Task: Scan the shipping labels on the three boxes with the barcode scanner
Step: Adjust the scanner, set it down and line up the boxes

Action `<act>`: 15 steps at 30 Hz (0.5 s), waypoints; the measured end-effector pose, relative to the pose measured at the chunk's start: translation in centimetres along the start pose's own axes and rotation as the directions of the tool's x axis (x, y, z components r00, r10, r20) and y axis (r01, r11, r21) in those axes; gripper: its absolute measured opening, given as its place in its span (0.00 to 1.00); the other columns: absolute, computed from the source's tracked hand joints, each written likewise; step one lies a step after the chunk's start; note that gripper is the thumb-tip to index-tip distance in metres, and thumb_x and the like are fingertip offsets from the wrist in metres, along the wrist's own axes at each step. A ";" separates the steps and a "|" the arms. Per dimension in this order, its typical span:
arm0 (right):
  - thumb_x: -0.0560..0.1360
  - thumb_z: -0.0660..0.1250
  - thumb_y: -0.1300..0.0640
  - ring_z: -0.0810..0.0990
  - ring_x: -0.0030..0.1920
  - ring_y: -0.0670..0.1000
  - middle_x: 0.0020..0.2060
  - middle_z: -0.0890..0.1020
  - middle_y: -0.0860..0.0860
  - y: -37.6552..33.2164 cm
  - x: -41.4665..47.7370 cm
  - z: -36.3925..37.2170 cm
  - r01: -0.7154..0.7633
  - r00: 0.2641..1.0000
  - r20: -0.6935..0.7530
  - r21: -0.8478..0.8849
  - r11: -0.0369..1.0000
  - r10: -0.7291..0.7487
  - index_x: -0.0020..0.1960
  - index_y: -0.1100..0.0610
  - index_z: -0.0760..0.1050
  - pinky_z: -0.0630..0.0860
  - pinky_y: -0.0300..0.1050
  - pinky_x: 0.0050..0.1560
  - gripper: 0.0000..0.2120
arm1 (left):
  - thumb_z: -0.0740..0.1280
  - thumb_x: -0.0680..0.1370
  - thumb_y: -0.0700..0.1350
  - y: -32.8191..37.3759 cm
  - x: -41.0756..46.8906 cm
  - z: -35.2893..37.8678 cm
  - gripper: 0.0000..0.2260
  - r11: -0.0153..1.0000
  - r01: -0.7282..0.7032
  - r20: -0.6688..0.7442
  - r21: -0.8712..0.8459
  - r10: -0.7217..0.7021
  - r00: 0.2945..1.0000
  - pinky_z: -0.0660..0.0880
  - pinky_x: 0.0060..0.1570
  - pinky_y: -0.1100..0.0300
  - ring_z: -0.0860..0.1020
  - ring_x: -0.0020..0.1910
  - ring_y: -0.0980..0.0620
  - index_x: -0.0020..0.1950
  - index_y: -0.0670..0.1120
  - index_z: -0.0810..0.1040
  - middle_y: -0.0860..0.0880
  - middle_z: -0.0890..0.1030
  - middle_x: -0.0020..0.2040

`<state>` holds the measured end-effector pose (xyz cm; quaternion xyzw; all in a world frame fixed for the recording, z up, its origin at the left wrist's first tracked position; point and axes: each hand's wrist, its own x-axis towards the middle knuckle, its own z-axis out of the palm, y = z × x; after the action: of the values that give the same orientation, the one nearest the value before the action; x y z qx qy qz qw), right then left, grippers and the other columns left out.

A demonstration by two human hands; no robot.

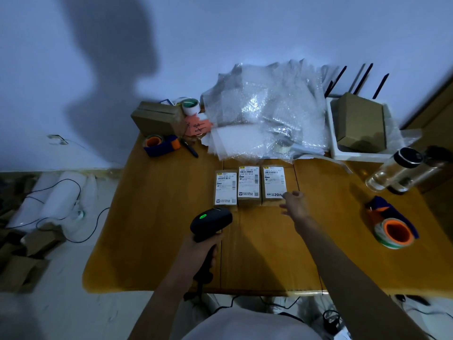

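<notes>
Three small brown boxes lie side by side in the middle of the table, each with a white shipping label on top: the left box (225,187), the middle box (248,184) and the right box (274,183). My left hand (203,249) grips the handle of a black barcode scanner (210,223), whose green light is on; its head sits just in front of the left box. My right hand (295,204) reaches out with fingers apart at the near right corner of the right box, holding nothing.
A pile of bubble wrap (267,109) lies behind the boxes. Tape dispensers sit at the back left (160,143) and near right (392,228). A white bin with a cardboard box (360,123), two bottles (397,170) and another carton (157,119) crowd the table's far side.
</notes>
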<state>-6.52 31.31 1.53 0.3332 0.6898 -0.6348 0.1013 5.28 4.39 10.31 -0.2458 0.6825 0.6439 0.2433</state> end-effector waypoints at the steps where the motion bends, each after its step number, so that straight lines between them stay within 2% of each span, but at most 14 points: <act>1: 0.83 0.62 0.55 0.81 0.57 0.59 0.59 0.77 0.56 -0.2 -0.3 0.1 0.008 1.000 0.001 0.003 1.000 -0.008 0.77 0.60 0.62 0.80 0.55 0.53 0.25 | 0.73 0.77 0.46 0.1 0.0 0.0 0.08 1.000 -0.004 0.008 -0.004 0.004 1.000 0.74 0.35 0.57 0.76 0.29 0.51 0.41 0.43 0.81 0.46 0.78 0.31; 7: 0.82 0.62 0.54 0.83 0.47 0.55 0.53 0.83 0.59 -2.1 -4.1 2.1 0.102 0.977 0.191 -0.035 0.994 -0.094 0.61 0.60 0.77 0.80 0.50 0.47 0.12 | 0.74 0.76 0.43 1.1 0.0 -0.3 0.06 0.995 -0.044 0.032 -0.090 0.047 0.998 0.77 0.40 0.53 0.79 0.34 0.46 0.46 0.41 0.82 0.42 0.80 0.36; 11: 0.83 0.62 0.54 0.84 0.43 0.52 0.48 0.86 0.57 -3.3 -8.2 3.8 0.168 0.925 0.355 -0.067 0.983 -0.134 0.58 0.58 0.80 0.80 0.46 0.46 0.11 | 0.71 0.78 0.46 1.5 0.5 -0.5 0.09 0.989 -0.094 0.010 -0.111 0.096 0.995 0.78 0.38 0.54 0.81 0.34 0.47 0.54 0.42 0.80 0.43 0.84 0.38; 13: 0.83 0.63 0.54 0.84 0.43 0.52 0.46 0.86 0.56 -3.3 -10.0 4.8 0.188 0.896 0.422 -0.086 0.978 -0.135 0.58 0.58 0.81 0.79 0.43 0.44 0.11 | 0.70 0.80 0.46 1.5 1.0 -0.5 0.08 0.979 -0.101 -0.042 -0.175 0.095 0.995 0.78 0.36 0.54 0.81 0.32 0.47 0.57 0.46 0.77 0.43 0.86 0.40; 15: 0.83 0.63 0.54 0.84 0.43 0.52 0.45 0.86 0.56 -2.7 -11.2 6.0 0.210 0.859 0.498 -0.126 0.970 -0.121 0.58 0.60 0.80 0.80 0.42 0.43 0.12 | 0.68 0.81 0.46 1.3 1.5 -0.5 0.08 0.968 -0.100 -0.087 -0.230 0.081 0.993 0.79 0.35 0.54 0.82 0.33 0.45 0.58 0.45 0.76 0.40 0.87 0.43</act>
<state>-1.32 22.04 9.04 0.0919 0.7214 -0.6411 0.2452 3.34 3.88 10.36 -0.2661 0.6213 0.7202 0.1564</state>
